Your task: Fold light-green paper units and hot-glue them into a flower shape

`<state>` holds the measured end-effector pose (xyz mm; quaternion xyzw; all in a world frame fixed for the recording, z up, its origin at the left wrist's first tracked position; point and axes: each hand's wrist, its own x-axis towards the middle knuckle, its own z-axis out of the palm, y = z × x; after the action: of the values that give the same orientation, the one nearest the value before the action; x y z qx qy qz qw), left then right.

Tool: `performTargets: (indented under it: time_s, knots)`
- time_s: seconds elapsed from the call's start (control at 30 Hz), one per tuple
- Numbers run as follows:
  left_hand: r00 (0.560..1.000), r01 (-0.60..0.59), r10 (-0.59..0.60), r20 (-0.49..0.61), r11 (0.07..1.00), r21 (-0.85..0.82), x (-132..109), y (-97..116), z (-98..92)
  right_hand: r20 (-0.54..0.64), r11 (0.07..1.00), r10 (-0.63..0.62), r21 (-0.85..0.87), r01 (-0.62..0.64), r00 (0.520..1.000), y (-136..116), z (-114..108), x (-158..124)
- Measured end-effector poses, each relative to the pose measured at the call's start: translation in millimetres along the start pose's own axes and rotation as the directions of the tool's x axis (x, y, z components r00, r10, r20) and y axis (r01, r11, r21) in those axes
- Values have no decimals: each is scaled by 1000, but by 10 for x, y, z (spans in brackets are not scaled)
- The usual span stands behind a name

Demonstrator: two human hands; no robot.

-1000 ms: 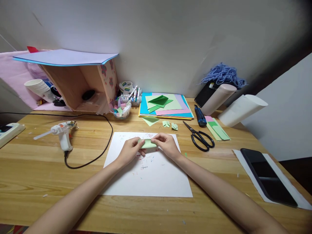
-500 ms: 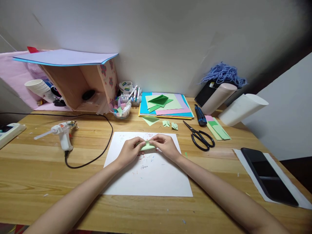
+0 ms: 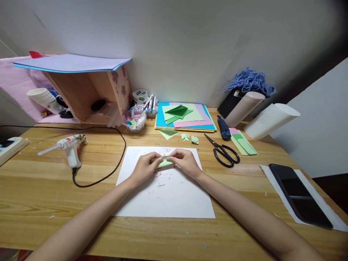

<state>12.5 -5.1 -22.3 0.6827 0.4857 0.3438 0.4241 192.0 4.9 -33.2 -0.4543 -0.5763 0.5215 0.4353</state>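
Observation:
A light green piece of paper [image 3: 165, 163] is pinched between both hands over a white sheet [image 3: 179, 203] marked with coloured specks. My left hand [image 3: 146, 167] grips its left end, thumb on top. At the other end, my right hand [image 3: 185, 164] is closed on it in the same way. The paper looks folded; its underside and the fingertips behind it are hidden. Just beyond the sheet lie a light green paper triangle [image 3: 168, 133] and small folded green pieces [image 3: 194, 140]. Black-handled scissors [image 3: 223, 150] rest to the right.
A glue gun [image 3: 71, 150] and its black cord [image 3: 103, 181] lie left. Behind are an open box [image 3: 119, 87], a tub of scraps [image 3: 134, 125] and coloured paper sheets [image 3: 187, 124]. To the right are a cutter [image 3: 223, 127], a paper roll [image 3: 272, 121] and a phone [image 3: 299, 195].
Both hands stay in nearly the same place. The green paper between them has tilted slightly, and its top edge looks smoother. Nothing else has visibly moved.

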Motion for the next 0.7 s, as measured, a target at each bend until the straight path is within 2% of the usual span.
performTargets:
  time_s: [0.7]
  knots:
    - [999,-34,34,-5,997,69,5,4,4,-3,999,-16,-37,16,1000,12,-8,0]
